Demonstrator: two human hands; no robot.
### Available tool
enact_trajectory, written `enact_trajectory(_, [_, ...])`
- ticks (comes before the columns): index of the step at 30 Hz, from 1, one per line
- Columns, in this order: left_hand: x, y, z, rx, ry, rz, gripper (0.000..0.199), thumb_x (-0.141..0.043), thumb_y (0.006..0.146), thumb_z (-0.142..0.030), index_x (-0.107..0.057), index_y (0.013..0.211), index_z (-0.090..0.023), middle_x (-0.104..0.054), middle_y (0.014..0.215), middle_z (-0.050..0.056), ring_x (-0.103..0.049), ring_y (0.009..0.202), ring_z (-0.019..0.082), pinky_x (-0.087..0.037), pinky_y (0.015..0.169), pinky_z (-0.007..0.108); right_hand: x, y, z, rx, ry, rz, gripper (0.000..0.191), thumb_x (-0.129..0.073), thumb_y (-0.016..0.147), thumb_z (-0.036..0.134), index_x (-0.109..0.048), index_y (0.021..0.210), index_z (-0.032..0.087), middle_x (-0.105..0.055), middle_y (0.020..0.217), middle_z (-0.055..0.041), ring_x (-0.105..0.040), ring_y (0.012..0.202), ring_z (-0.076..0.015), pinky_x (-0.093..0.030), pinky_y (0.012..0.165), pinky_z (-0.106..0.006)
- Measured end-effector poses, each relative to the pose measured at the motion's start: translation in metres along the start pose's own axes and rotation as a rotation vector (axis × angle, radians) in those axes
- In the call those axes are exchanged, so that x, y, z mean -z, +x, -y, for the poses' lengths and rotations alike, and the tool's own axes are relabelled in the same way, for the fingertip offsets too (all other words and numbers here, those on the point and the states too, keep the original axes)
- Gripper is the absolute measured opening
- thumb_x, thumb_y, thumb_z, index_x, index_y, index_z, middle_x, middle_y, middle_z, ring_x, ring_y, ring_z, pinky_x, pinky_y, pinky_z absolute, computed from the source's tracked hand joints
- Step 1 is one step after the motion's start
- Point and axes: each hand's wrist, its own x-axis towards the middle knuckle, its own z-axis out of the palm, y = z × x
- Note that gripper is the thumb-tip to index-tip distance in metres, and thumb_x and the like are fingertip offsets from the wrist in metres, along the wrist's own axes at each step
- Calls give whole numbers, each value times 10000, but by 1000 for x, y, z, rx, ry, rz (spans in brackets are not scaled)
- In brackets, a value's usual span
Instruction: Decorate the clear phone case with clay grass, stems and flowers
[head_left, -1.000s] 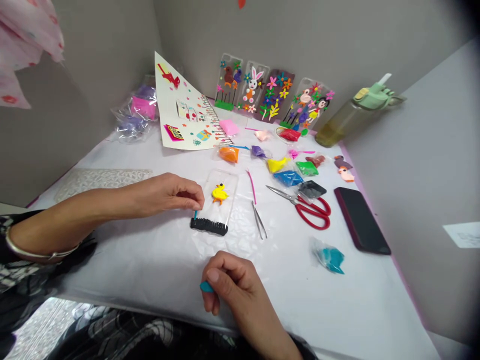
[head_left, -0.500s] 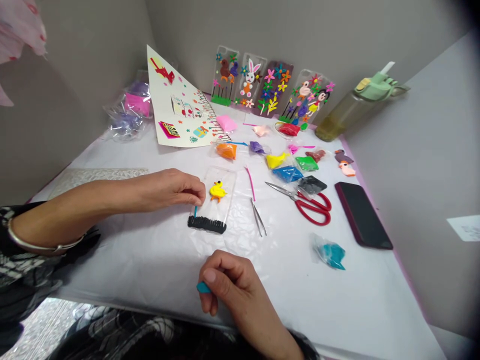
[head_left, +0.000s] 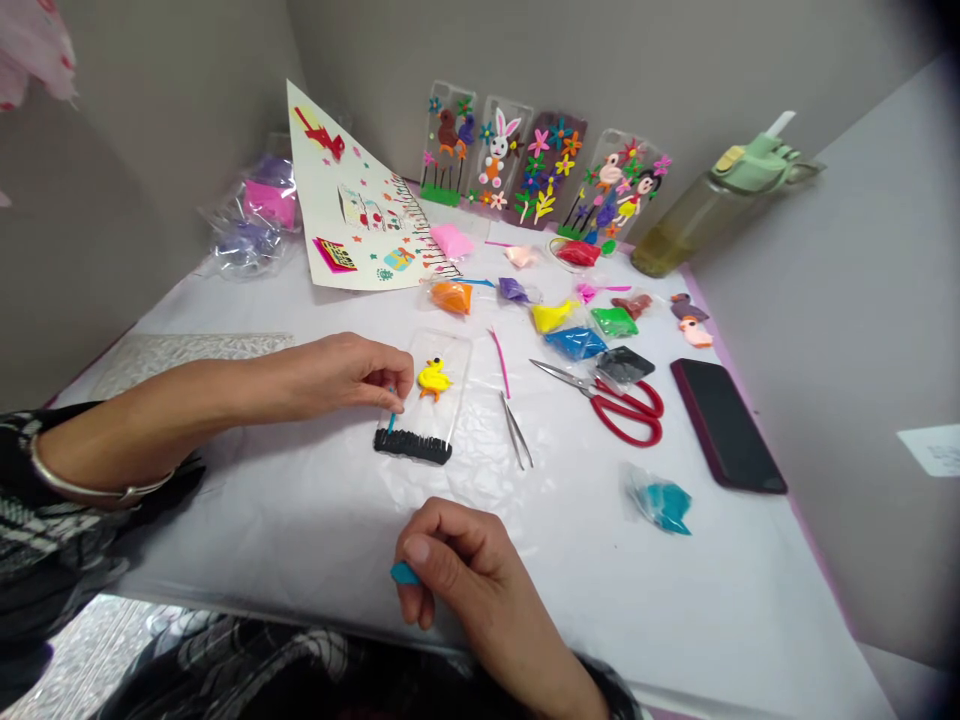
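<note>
My left hand (head_left: pixel 375 375) pinches a thin strip of blue clay (head_left: pixel 392 420) over the left side of a clear phone case (head_left: pixel 442 418). The strip's lower end meets a fringed black clay band (head_left: pixel 412 446) along the case's near edge. A yellow clay duck (head_left: pixel 433 380) sits higher on the case, right of my fingertips. My right hand (head_left: pixel 457 565), near the table's front edge, is closed around a blue clay lump (head_left: pixel 406 573), which pokes out between thumb and fingers. Tweezers (head_left: pixel 516 432) and a pink plastic stick (head_left: pixel 499 362) lie to the right of the case.
Red-handled scissors (head_left: pixel 626 412), a dark phone (head_left: pixel 727 425) and a blue clay packet (head_left: pixel 661 502) lie at right. Several bagged clays, including a yellow one (head_left: pixel 553 317), spread across the back. Decorated cases (head_left: pixel 495 155), a drawn card (head_left: pixel 360 215) and a bottle (head_left: pixel 686 220) stand behind.
My left fingers have shifted slightly on the blue strip, which now leans a little against the case. My right hand stays nearly still with the clay lump. The whole view has moved slightly.
</note>
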Motion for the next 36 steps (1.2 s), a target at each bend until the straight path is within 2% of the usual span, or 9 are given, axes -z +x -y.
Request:
enact_trajectory(5, [2, 1, -2, 2, -2, -4, 265, -616, 899, -447, -743, 914, -214, -761, 912, 33, -651, 843, 221, -457, 761, 300, -1, -1, 1, -5, 0, 0, 505, -802, 1033, 649, -655, 846, 203, -633, 702, 17, -513, 616, -101, -418, 623, -234])
enact_trajectory(13, [-2, 4, -3, 35, -5, -73, 295, -657, 845, -474, -644, 1000, -224, -683, 818, -3, -602, 730, 197, -441, 694, 288, -1, -2, -1, -12, 3, 1, 517, -803, 1026, 664, -652, 847, 203, -632, 701, 17, -512, 617, -101, -419, 623, -233])
enact_trajectory(18, [-2, 3, -3, 41, -2, -69, 275, -624, 864, -462, -673, 990, -222, -698, 823, 9, -611, 736, 202, -457, 701, 293, -1, -2, 0, -4, 7, 6, 510, -799, 1032, 657, -653, 850, 203, -630, 703, 18, -510, 618, -101, -418, 623, -232])
enact_trajectory(29, [-4, 4, 0, 6, 75, -169, 282, -598, 906, -455, -689, 1041, -225, -759, 985, 44, -696, 852, 232, -517, 798, 327, -1, -1, 1, -18, -3, 2, 513, -792, 1035, 661, -649, 853, 203, -630, 703, 19, -506, 615, -101, -422, 625, -232])
enact_trajectory(32, [-5, -5, 2, -15, 113, -223, 343, -535, 1003, -489, -720, 1103, -218, -789, 1112, 76, -732, 990, 265, -552, 931, 372, -1, -1, 2, -13, -2, 5, 511, -797, 1032, 659, -647, 852, 205, -627, 704, 22, -505, 617, -102, -428, 629, -234])
enact_trajectory(34, [-11, -18, 7, -72, 180, -282, 421, -472, 1095, -502, -749, 1229, -215, -793, 1301, 107, -733, 1202, 292, -540, 1107, 408, -1, -1, 3, -17, -1, 5, 519, -796, 1028, 671, -647, 853, 206, -626, 705, 23, -505, 619, -104, -433, 632, -237])
enact_trajectory(36, [-20, -34, 15, -179, 302, -343, 494, -393, 1185, -486, -730, 1431, -223, -745, 1519, 112, -647, 1467, 295, -462, 1281, 419, -2, -2, 3, -24, -4, 5, 538, -794, 1017, 695, -645, 851, 207, -625, 703, 24, -503, 619, -106, -437, 633, -239])
